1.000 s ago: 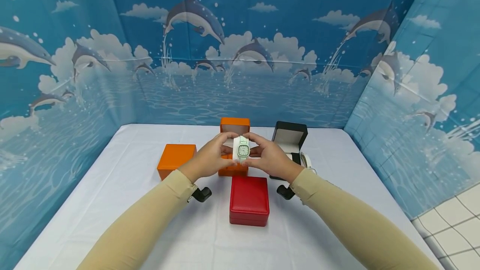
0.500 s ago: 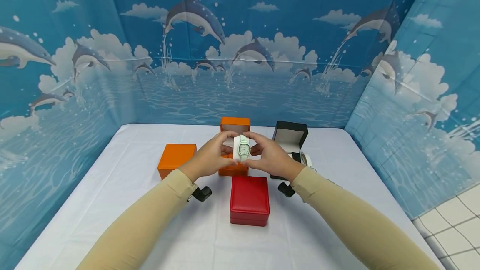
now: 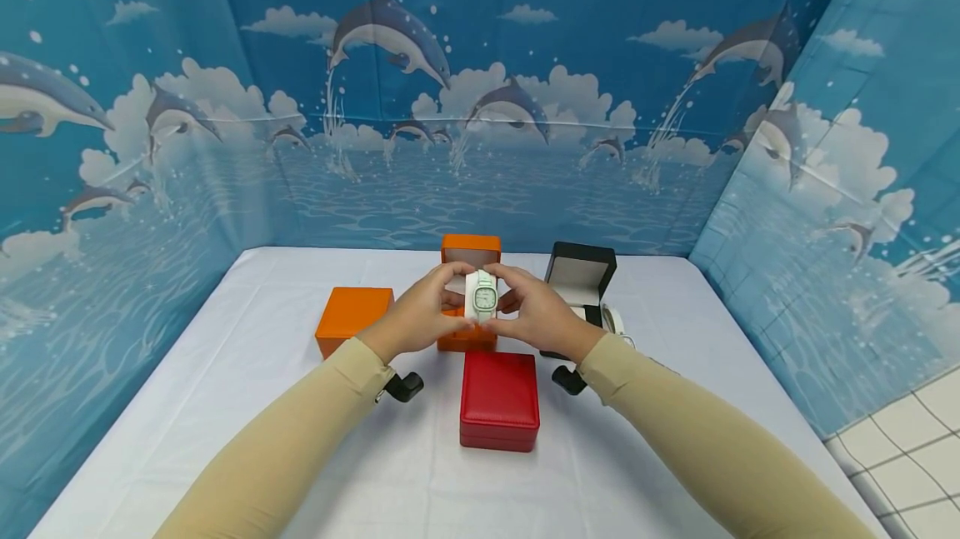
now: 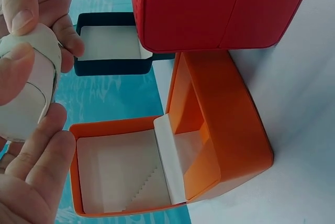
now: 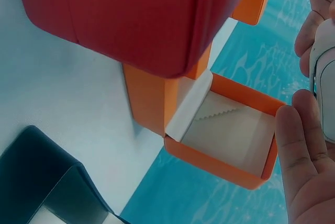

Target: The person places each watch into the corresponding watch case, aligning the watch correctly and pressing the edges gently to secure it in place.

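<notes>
A pale green wristwatch (image 3: 485, 298) with a rounded square dial is wrapped around a white cushion (image 3: 470, 299). My left hand (image 3: 420, 312) grips it from the left and my right hand (image 3: 547, 314) from the right, thumbs below and fingers above in the head view. The dial faces me. Behind and beneath the hands stands an orange box (image 3: 470, 249) with its lid raised; its inside (image 4: 188, 145) shows no watch in the left wrist view. From the left wrist, the cushion's pale side (image 4: 21, 109) shows between the fingers.
A closed red box (image 3: 498, 393) stands nearest me, in front of the hands. To the left is a closed orange box (image 3: 354, 311). At the right, a black box (image 3: 581, 254) stands with its lid up, a white band (image 3: 613, 321) beside it. A dolphin-print curtain (image 3: 480, 147) encloses the table.
Both hands keep their hold on the watch and cushion, which shift very slightly and turn a little. The boxes stay where they were.
</notes>
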Available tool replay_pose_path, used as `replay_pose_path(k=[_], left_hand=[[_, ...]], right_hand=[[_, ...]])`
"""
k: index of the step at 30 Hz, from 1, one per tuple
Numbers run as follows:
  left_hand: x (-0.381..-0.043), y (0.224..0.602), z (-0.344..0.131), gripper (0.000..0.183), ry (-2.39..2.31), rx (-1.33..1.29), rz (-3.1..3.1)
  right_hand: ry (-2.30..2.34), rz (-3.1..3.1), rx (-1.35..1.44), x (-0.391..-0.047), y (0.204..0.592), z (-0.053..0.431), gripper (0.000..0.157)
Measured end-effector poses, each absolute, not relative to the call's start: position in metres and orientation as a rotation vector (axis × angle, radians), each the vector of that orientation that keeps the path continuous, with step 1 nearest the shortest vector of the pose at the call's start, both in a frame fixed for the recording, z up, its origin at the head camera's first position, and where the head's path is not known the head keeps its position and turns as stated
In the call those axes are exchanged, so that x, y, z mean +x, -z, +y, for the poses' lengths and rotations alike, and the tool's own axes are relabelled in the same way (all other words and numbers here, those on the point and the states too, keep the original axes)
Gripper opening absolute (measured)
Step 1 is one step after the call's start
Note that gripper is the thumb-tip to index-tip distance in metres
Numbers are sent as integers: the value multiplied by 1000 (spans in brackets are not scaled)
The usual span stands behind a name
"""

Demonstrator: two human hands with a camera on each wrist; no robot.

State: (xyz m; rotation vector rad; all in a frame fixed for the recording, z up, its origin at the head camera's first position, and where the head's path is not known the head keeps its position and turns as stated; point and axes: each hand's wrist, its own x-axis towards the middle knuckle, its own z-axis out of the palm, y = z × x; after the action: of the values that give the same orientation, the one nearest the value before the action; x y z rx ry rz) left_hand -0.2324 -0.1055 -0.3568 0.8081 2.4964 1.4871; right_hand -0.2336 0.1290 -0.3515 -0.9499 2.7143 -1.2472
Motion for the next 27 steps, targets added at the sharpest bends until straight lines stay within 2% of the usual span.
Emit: replay_pose_path(k=[27], left_hand=[[-232,357,-107,77,-1469,780,2519]], right_hand=[[1231,2721,-958,-236,355,124,76]])
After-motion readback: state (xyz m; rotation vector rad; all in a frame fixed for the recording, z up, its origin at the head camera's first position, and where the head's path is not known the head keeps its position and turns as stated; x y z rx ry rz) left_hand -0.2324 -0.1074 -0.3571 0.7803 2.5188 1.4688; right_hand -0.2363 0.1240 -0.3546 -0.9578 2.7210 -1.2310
